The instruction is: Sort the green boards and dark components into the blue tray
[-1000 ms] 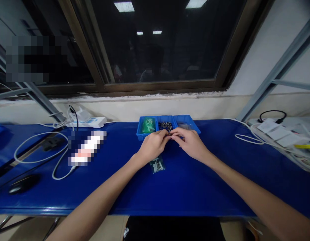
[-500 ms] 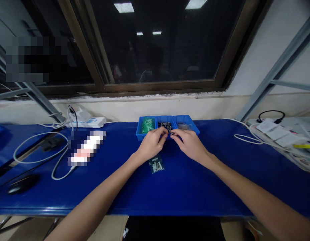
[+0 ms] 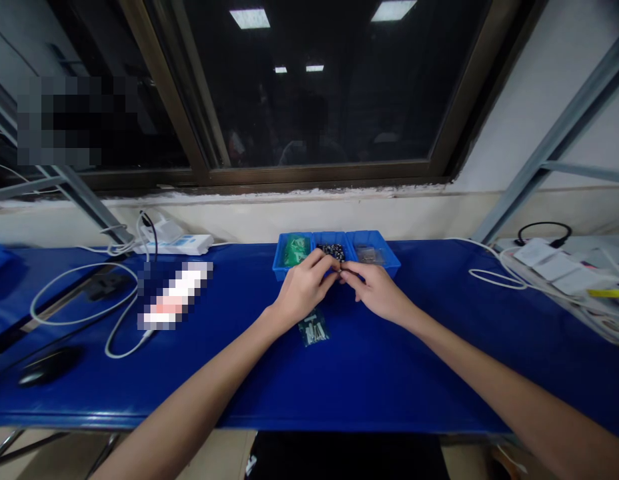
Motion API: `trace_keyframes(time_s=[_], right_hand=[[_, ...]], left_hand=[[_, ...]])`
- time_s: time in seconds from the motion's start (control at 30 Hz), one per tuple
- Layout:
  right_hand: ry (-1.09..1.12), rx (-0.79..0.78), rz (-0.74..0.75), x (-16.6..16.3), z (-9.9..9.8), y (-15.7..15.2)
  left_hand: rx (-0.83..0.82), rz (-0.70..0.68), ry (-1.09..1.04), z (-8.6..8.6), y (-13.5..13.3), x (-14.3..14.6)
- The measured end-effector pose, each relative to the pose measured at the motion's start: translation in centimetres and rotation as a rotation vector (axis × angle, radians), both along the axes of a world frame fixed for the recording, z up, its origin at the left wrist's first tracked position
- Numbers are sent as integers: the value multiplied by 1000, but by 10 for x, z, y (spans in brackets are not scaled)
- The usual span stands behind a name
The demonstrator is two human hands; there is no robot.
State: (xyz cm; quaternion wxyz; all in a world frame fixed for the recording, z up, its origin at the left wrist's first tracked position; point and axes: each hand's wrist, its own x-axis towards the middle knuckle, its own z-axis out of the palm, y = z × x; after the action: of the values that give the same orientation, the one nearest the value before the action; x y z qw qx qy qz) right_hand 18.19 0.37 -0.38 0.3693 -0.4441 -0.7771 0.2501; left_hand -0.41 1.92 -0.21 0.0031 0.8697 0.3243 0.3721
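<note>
My left hand [image 3: 308,283] and my right hand [image 3: 377,287] meet fingertip to fingertip just in front of the blue bins. Both are closed in a pinch around something tiny that the fingers mostly hide. Behind them stand three joined bins: the left bin [image 3: 278,268] holds green packets [image 3: 296,249], the middle one small black-and-silver parts [image 3: 333,251], the right one clear packets [image 3: 369,255]. A small clear bag [image 3: 314,330] with pale, rod-like pieces lies on the blue table below my left hand.
At the left, a white cable [image 3: 84,263] loops near a blurred-out object [image 3: 175,297] and a black mouse [image 3: 48,365]. A white power strip [image 3: 187,245] sits by the wall. White adapters [image 3: 554,263] and cables lie at the right. Metal posts rise on both sides.
My hands have come together, so their fingertips now touch or nearly touch. The small dark part that showed at my right fingertips is now mostly hidden. The bins and bag stay put.
</note>
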Motion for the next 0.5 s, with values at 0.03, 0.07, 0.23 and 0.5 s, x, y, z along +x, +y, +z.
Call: trace_keyframes(time_s=[0.03, 0.07, 0.23, 0.5], right_hand=[[15, -28, 5, 0, 0, 0], [26, -52, 5, 0, 0, 1], [16, -44, -6, 1, 5, 1], [-76, 173, -71, 1, 3, -2]], left_hand=[[2, 0, -7, 0, 0, 0], [2, 1, -11, 0, 0, 0], [-28, 3, -11, 0, -2, 2], [-129, -29, -126, 3, 2, 4]])
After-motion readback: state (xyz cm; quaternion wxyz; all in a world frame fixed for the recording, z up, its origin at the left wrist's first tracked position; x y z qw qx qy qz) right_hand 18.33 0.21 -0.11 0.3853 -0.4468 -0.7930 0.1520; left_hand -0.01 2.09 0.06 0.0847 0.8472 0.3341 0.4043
